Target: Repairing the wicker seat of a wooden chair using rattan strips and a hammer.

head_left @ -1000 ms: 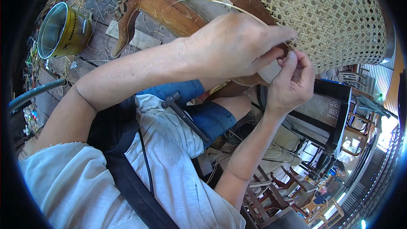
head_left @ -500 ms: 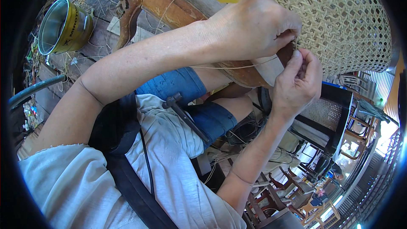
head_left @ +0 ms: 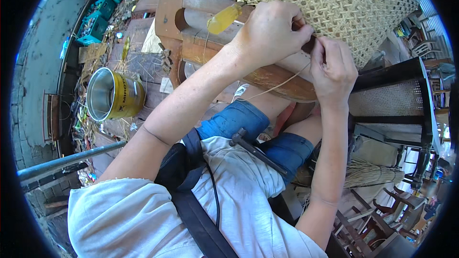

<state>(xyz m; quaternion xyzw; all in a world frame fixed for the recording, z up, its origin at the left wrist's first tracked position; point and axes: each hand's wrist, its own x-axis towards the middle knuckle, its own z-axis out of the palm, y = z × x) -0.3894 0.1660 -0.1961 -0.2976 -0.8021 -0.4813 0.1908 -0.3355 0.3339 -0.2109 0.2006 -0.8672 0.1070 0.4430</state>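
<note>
Woven cane webbing (head_left: 344, 0) covers the far part of a wooden chair frame (head_left: 267, 82). Both hands meet at the webbing's near edge. My left hand (head_left: 275, 31) is closed, its fingertips pinched by the edge; what they grip is hidden. Beside it, my right hand (head_left: 334, 69) is closed too, thumb and fingers together at the same edge. A thin cane strand (head_left: 282, 84) runs out from the right hand and curves down left over the frame. A tool's translucent yellow handle (head_left: 224, 19) shows just left of my left hand; its tip is hidden.
A hammer (head_left: 258, 152) lies across my lap. To the left stand a yellow metal can (head_left: 114, 96) and a metal bar (head_left: 71, 162), with teal crates (head_left: 95, 21) farther off. A black chair (head_left: 392, 100) and a bundle of cane strands (head_left: 373, 174) are at right.
The view has swung, bringing the crates and wall at left into sight. Both hands stay at the webbing's edge, fingers closed; the strand now bows more below them.
</note>
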